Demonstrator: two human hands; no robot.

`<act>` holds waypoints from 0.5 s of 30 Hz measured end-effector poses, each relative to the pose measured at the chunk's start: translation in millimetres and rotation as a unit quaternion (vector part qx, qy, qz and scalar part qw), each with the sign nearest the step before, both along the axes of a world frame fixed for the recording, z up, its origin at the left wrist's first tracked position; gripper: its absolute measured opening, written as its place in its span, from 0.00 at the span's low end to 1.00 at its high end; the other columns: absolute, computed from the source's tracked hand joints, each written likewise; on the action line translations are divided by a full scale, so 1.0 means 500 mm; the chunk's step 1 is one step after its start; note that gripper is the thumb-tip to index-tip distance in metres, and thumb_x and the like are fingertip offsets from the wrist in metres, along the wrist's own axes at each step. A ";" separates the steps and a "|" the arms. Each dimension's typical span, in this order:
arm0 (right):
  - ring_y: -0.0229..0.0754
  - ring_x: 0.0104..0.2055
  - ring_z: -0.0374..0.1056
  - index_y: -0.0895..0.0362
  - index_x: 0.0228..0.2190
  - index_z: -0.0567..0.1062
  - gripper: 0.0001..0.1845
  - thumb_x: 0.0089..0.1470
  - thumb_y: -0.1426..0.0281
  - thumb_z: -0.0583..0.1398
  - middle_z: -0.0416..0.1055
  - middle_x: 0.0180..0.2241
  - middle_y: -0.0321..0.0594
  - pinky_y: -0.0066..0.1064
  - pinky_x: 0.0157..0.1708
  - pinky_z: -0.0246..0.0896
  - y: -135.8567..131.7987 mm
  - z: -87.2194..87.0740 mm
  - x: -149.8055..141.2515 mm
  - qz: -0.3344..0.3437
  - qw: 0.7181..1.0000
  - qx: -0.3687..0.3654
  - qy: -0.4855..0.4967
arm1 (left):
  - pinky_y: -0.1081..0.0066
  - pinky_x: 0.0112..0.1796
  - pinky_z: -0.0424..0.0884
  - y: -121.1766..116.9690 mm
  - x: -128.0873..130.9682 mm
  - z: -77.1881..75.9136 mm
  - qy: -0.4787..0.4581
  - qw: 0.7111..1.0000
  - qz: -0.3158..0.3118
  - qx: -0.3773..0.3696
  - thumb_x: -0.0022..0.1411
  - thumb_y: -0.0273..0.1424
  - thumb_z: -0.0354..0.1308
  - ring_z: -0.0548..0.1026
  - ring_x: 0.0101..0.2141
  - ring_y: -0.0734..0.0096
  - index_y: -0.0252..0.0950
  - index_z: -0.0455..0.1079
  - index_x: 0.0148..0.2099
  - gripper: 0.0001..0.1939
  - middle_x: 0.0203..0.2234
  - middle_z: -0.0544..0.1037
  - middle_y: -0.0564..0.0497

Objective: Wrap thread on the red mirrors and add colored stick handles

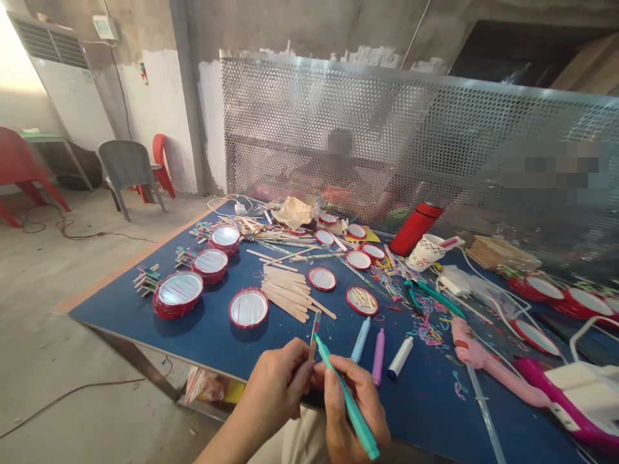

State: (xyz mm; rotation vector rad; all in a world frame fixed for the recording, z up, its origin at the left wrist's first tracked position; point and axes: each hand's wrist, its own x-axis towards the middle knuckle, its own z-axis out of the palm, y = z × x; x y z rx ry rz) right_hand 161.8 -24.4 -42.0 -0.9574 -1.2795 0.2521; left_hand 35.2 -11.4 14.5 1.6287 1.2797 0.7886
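Observation:
My left hand (283, 380) is closed on a wooden craft stick (313, 348), its upper end coloured in bands. In my right hand (355, 403) is a teal marker (351, 409), whose tip meets or nearly meets the stick's coloured part. Just beyond my hands lie a light blue marker (360, 339), a purple marker (378, 356) and a white marker (401, 357) with a dark blue end. Plain craft sticks (285, 290) are fanned out farther off. A red-rimmed white disc (248, 308) rests to their left.
Stacks of red-rimmed discs (178, 293) stand at left on the blue table (213, 348). A red flask (416, 229), a paper cup (425, 252), loose rubber bands (430, 328) and a pink glue gun (498, 367) occupy the right. Behind stands a perforated metal panel (290, 116).

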 end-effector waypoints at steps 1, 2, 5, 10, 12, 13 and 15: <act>0.40 0.30 0.80 0.54 0.42 0.78 0.06 0.64 0.70 0.62 0.80 0.32 0.37 0.25 0.27 0.76 0.000 -0.001 0.000 -0.005 1.000 -0.003 -0.001 | 0.78 0.16 0.55 0.000 0.000 0.001 0.001 1.000 0.000 -0.001 0.68 0.34 0.45 0.73 0.16 0.74 0.42 0.56 0.32 0.10 0.22 0.73 0.56; 0.41 0.31 0.81 0.54 0.42 0.78 0.06 0.64 0.70 0.62 0.80 0.32 0.38 0.25 0.27 0.77 0.001 -0.002 0.000 -0.011 1.000 -0.007 0.000 | 0.77 0.16 0.55 0.000 0.000 0.001 0.003 1.000 0.000 -0.002 0.68 0.34 0.45 0.73 0.16 0.74 0.42 0.56 0.32 0.10 0.22 0.73 0.55; 0.40 0.30 0.80 0.54 0.42 0.78 0.06 0.65 0.70 0.62 0.80 0.32 0.38 0.25 0.27 0.76 0.000 -0.003 -0.001 -0.017 1.000 -0.010 0.013 | 0.77 0.17 0.56 -0.001 0.000 0.000 0.004 1.000 0.003 -0.002 0.68 0.34 0.45 0.73 0.16 0.73 0.42 0.56 0.32 0.10 0.23 0.74 0.55; 0.40 0.28 0.79 0.54 0.41 0.79 0.06 0.64 0.71 0.62 0.80 0.32 0.38 0.25 0.26 0.75 0.000 0.001 0.004 0.000 1.000 0.008 -0.006 | 0.76 0.24 0.60 0.000 0.000 -0.007 0.018 0.999 0.012 0.039 0.68 0.33 0.46 0.72 0.19 0.72 0.42 0.56 0.31 0.10 0.21 0.73 0.56; 0.41 0.30 0.79 0.55 0.41 0.79 0.06 0.64 0.71 0.62 0.80 0.32 0.38 0.25 0.26 0.75 0.000 0.004 0.005 0.004 1.000 0.003 -0.009 | 0.75 0.26 0.62 0.002 0.000 -0.010 0.021 0.999 0.014 0.048 0.68 0.32 0.46 0.72 0.19 0.72 0.42 0.56 0.31 0.10 0.20 0.72 0.56; 0.41 0.30 0.80 0.55 0.41 0.79 0.06 0.64 0.70 0.62 0.80 0.31 0.39 0.25 0.26 0.75 -0.001 0.005 0.004 0.002 1.000 -0.001 -0.005 | 0.75 0.26 0.62 0.003 0.000 -0.011 0.020 0.999 0.015 0.046 0.68 0.32 0.46 0.71 0.19 0.72 0.42 0.57 0.31 0.11 0.20 0.72 0.57; 0.40 0.28 0.79 0.55 0.41 0.79 0.05 0.64 0.69 0.62 0.79 0.30 0.38 0.25 0.25 0.74 -0.004 0.008 0.000 -0.008 1.000 -0.014 0.019 | 0.75 0.25 0.61 0.004 0.000 -0.012 0.018 0.999 0.015 0.038 0.69 0.33 0.46 0.71 0.18 0.73 0.42 0.57 0.31 0.11 0.20 0.72 0.57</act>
